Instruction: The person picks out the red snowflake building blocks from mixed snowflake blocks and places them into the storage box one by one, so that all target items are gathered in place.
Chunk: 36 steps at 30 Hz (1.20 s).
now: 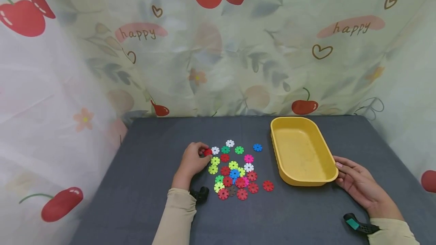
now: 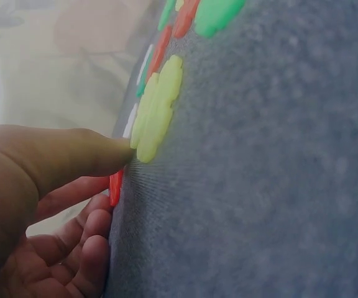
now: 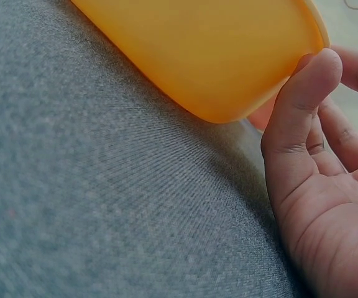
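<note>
At the left edge of a group of notched plastic snowflake discs, my left hand (image 1: 194,158) has thumb and fingers around a red snowflake disc (image 1: 208,152). In the left wrist view that red disc (image 2: 115,188) shows between the thumb and the fingers, close to the cloth. Beside the thumb lie yellow discs (image 2: 157,112). My right hand (image 1: 355,180) holds the near right corner of a yellow plastic tray (image 1: 301,182). From the right wrist, the thumb (image 3: 319,77) is at the tray's rim, with other fingers behind the corner.
Several more discs in red, yellow, green, white, pink and blue lie loosely spread, some overlapping, left of the tray. A blue disc (image 1: 257,147) and a red one (image 1: 268,186) sit nearest it. Dark grey cloth (image 1: 136,199) covers the table; a patterned curtain (image 1: 218,56) hangs behind.
</note>
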Each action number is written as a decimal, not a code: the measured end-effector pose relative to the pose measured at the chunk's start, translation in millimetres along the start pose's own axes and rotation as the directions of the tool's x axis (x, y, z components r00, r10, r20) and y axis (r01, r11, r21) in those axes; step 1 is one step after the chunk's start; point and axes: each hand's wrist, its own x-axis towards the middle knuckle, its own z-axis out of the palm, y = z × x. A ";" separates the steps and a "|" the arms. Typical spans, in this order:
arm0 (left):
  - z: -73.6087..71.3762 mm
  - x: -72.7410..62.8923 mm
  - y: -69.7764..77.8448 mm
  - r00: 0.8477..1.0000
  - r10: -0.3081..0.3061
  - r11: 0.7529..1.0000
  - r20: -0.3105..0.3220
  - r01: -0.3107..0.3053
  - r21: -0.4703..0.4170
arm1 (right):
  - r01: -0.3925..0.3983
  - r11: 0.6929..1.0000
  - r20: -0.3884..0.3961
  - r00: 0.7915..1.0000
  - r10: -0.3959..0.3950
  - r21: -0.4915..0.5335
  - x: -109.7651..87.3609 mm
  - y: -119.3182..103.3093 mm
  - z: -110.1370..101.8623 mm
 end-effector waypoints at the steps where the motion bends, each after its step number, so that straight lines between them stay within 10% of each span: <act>1: -0.2 -0.3 0.2 1.000 0.001 1.000 0.001 -0.001 -0.002 | 0.001 1.000 -0.001 1.000 -0.001 -0.001 -0.1 0.0 0.1; 36: -2.3 -4.8 3.7 0.999 0.050 0.994 -0.011 -0.050 -0.100 | -0.019 0.999 -0.068 0.998 0.016 -0.037 -0.9 0.5 2.0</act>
